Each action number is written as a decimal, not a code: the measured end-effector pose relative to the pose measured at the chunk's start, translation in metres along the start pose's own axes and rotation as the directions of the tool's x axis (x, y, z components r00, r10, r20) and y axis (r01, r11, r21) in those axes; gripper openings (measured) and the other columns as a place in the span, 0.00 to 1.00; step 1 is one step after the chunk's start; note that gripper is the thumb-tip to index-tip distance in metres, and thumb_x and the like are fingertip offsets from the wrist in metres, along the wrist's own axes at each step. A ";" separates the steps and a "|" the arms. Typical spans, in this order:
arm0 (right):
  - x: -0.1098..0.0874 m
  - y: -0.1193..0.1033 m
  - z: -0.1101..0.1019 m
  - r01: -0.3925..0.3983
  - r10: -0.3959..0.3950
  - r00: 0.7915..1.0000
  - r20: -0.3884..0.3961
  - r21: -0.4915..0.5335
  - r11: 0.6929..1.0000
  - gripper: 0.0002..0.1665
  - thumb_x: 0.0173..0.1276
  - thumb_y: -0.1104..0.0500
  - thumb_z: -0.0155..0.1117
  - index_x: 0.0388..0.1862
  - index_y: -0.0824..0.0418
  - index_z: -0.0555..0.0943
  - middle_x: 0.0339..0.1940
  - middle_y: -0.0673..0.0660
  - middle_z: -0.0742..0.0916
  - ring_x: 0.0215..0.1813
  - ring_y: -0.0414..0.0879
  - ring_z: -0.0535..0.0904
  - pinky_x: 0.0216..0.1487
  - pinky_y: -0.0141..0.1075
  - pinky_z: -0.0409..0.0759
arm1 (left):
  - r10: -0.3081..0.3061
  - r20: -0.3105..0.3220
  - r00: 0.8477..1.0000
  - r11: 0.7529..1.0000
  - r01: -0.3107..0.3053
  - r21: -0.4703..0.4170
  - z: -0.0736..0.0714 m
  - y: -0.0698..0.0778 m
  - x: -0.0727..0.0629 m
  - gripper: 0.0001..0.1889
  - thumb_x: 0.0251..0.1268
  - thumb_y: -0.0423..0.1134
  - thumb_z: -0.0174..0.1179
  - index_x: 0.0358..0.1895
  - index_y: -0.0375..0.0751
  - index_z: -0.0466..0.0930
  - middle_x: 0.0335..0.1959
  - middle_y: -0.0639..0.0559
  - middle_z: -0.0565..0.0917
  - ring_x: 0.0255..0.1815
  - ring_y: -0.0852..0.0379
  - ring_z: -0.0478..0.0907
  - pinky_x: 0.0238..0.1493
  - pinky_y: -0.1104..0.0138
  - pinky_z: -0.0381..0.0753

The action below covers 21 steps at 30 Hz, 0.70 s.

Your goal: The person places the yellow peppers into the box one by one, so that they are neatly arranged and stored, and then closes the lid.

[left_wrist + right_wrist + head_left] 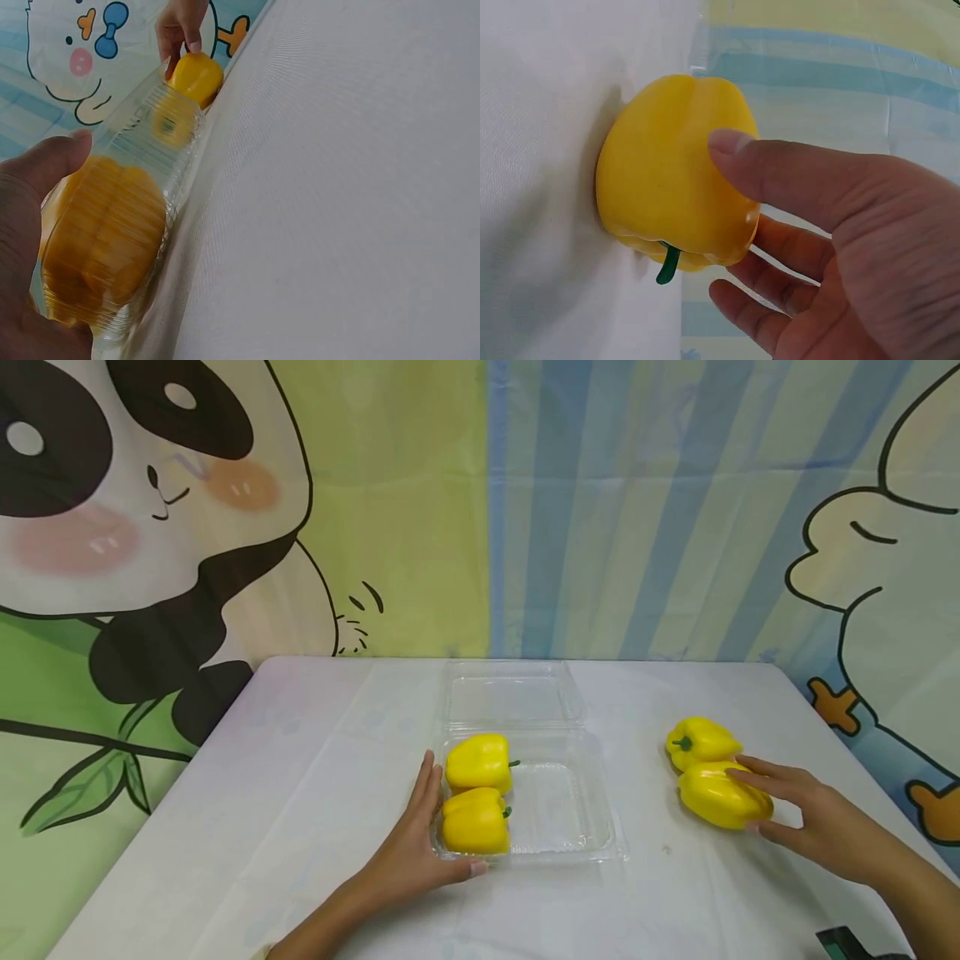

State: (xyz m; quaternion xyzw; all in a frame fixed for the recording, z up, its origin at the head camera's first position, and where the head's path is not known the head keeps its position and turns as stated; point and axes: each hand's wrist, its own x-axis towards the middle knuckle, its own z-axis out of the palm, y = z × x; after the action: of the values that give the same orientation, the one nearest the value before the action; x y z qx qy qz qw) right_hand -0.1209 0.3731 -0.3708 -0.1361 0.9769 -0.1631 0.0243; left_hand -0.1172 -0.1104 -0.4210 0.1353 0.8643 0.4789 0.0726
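A clear plastic container (558,802) lies on the table, its lid folded back. Two yellow bell peppers, one at the back (477,762) and one in front (476,822), sit along its left side. My left hand (412,839) holds that side of the container, thumb at the front and fingers at the back. On the right, my right hand (817,814) grips a yellow bell pepper (720,795), its thumb on one side in the right wrist view and its fingers partly hidden behind. Another yellow bell pepper (703,739) lies just behind that one.
The lid (513,697) extends toward the table's back edge. A white cloth covers the table (300,827). Behind it hangs a printed curtain (405,510) with cartoon animals. A small dark object (847,942) shows at the front right.
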 end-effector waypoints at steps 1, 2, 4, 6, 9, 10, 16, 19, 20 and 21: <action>0.001 0.000 0.000 0.003 -0.003 1.000 -0.008 0.005 1.000 0.39 0.51 0.64 0.78 0.64 0.63 0.76 0.66 0.74 0.70 0.60 0.75 0.66 0.47 0.67 0.73 | 0.002 0.001 1.000 1.000 -0.002 0.000 0.000 0.000 0.000 0.69 0.40 0.60 0.76 0.79 0.51 0.33 0.75 0.73 0.25 0.77 0.52 0.40 0.69 0.41 0.50; 0.001 0.000 0.000 0.011 -0.010 1.000 -0.019 0.011 1.000 0.39 0.50 0.64 0.78 0.64 0.64 0.76 0.65 0.74 0.71 0.59 0.74 0.67 0.48 0.67 0.74 | 0.002 0.001 1.000 1.000 -0.002 0.001 0.000 0.000 0.000 0.69 0.40 0.60 0.76 0.79 0.50 0.33 0.75 0.72 0.25 0.77 0.52 0.40 0.69 0.41 0.50; 0.002 0.000 0.001 0.031 -0.030 0.998 -0.047 0.024 0.999 0.39 0.50 0.64 0.78 0.63 0.65 0.76 0.63 0.73 0.72 0.59 0.73 0.68 0.49 0.64 0.74 | -0.001 0.003 1.000 1.000 0.001 0.002 0.000 -0.001 0.000 0.69 0.41 0.60 0.76 0.79 0.49 0.33 0.76 0.72 0.25 0.77 0.51 0.40 0.69 0.41 0.49; 0.003 0.000 0.002 0.062 -0.060 0.994 -0.087 0.024 0.998 0.38 0.49 0.64 0.79 0.62 0.66 0.77 0.61 0.71 0.73 0.58 0.71 0.70 0.48 0.61 0.76 | -0.001 0.003 1.000 1.000 0.001 0.004 0.000 0.000 0.001 0.69 0.41 0.60 0.76 0.79 0.50 0.32 0.76 0.72 0.25 0.77 0.51 0.40 0.69 0.41 0.49; 0.003 0.001 0.003 0.093 -0.091 0.988 -0.128 0.013 0.996 0.38 0.48 0.64 0.79 0.61 0.66 0.77 0.59 0.70 0.74 0.56 0.69 0.72 0.47 0.59 0.77 | 0.000 0.001 1.000 1.000 0.000 0.005 0.000 -0.001 0.001 0.69 0.41 0.60 0.76 0.79 0.52 0.32 0.76 0.72 0.25 0.77 0.51 0.41 0.69 0.41 0.50; 0.004 0.001 0.004 0.099 -0.096 0.986 -0.137 0.009 0.995 0.38 0.48 0.64 0.80 0.61 0.67 0.78 0.59 0.69 0.74 0.56 0.69 0.72 0.46 0.59 0.77 | 0.001 0.000 1.000 1.000 -0.001 0.006 0.001 -0.001 0.001 0.69 0.41 0.60 0.76 0.79 0.52 0.32 0.76 0.71 0.26 0.77 0.51 0.41 0.69 0.41 0.49; 0.005 -0.001 0.006 0.119 -0.119 0.981 -0.150 -0.007 0.993 0.38 0.50 0.63 0.79 0.61 0.67 0.77 0.59 0.69 0.75 0.55 0.69 0.73 0.43 0.56 0.80 | 0.000 -0.001 1.000 1.000 0.000 0.008 0.000 -0.002 0.001 0.69 0.41 0.61 0.76 0.79 0.49 0.32 0.76 0.69 0.26 0.77 0.49 0.42 0.68 0.42 0.48; 0.006 -0.004 0.005 0.145 -0.146 0.974 -0.175 -0.017 0.989 0.37 0.51 0.63 0.78 0.61 0.67 0.77 0.59 0.69 0.75 0.55 0.68 0.74 0.43 0.49 0.83 | 0.002 -0.001 1.000 1.000 -0.002 0.004 0.000 -0.002 0.001 0.69 0.41 0.61 0.76 0.79 0.49 0.32 0.77 0.67 0.26 0.77 0.49 0.42 0.68 0.41 0.49; 0.006 -0.004 0.005 0.158 -0.158 0.969 -0.189 -0.018 0.987 0.37 0.51 0.63 0.79 0.61 0.67 0.77 0.59 0.68 0.75 0.55 0.67 0.74 0.44 0.42 0.84 | 0.003 -0.001 1.000 1.000 -0.003 0.003 0.000 -0.001 0.001 0.69 0.41 0.61 0.76 0.79 0.50 0.32 0.77 0.67 0.26 0.77 0.49 0.42 0.68 0.42 0.50; 0.006 -0.005 0.004 0.172 -0.173 0.963 -0.205 -0.021 0.985 0.37 0.51 0.62 0.79 0.61 0.66 0.78 0.59 0.67 0.76 0.54 0.66 0.74 0.45 0.35 0.83 | 0.002 0.001 1.000 1.000 -0.002 0.001 0.000 -0.001 0.001 0.69 0.41 0.61 0.76 0.79 0.51 0.31 0.77 0.67 0.26 0.77 0.50 0.42 0.68 0.42 0.50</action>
State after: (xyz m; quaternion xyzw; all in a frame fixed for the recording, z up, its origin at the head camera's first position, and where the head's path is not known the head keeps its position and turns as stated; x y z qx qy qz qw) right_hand -0.1250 0.3651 -0.3732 -0.2031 0.9588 -0.1762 -0.0914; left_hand -0.1184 -0.1108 -0.4223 0.1364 0.8643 0.4787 0.0724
